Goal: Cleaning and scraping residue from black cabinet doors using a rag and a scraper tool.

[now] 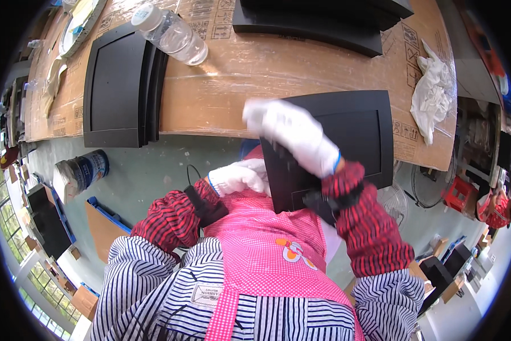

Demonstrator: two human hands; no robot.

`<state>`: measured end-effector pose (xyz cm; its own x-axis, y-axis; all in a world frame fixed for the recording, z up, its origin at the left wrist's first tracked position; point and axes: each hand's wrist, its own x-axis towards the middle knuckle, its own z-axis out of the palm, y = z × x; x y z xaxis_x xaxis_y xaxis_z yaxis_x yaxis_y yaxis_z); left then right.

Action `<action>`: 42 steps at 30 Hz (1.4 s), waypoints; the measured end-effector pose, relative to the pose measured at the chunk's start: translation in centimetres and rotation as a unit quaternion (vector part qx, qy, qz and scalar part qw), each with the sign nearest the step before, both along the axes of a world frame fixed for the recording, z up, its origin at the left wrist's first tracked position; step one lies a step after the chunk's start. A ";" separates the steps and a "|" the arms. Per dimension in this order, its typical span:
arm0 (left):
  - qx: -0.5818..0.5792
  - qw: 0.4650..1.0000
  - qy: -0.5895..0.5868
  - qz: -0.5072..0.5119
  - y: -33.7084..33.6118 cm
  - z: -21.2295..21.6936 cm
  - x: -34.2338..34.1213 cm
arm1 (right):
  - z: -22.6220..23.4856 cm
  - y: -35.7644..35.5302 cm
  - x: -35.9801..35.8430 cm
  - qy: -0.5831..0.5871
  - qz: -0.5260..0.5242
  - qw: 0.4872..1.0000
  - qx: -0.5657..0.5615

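Black panel (352, 136) across counter's near edge (210, 128) seems stiff; we'd hold its rim; left fingers (254, 179), right fingers (257, 116): grasp unclear.

We see dark handling signs, arrows included, on the cardboard (221, 85); upside-down lettering on a pale patch (208, 294) on the striped shirt (153, 315); print on a blue bucket (92, 170), too small for us.

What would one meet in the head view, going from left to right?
Overlapping black rectangular panels, white-capped clear plastic bottle, white-gloved left hand, another black framed panel, crumpled white sheet.
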<state>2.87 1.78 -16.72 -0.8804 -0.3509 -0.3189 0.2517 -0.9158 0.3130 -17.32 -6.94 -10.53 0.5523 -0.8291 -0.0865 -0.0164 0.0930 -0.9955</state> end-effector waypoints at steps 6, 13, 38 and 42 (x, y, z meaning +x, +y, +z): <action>-0.112 0.990 -0.072 -0.038 -0.8 0.0 0.2 | 2.9 11.6 -8.1 0.072 0.175 0.958 0.215; -0.126 0.959 -0.250 -0.047 -0.7 2.1 -1.4 | 4.1 9.6 -5.8 0.214 -0.129 0.960 0.128; -0.184 0.946 -0.257 -0.070 -1.0 2.6 -1.3 | 2.6 7.8 -3.6 0.383 -0.105 0.887 -0.234; -0.180 0.948 -0.254 -0.064 -1.1 2.9 -1.4 | 2.4 7.9 -3.5 0.374 -0.106 0.893 -0.226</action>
<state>1.51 0.66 -13.78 -0.6878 -0.4179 -0.5936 -0.1214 -0.7400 0.6616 -20.77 0.92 -8.15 0.3071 -0.9517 0.0046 -0.7223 -0.2363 -0.6500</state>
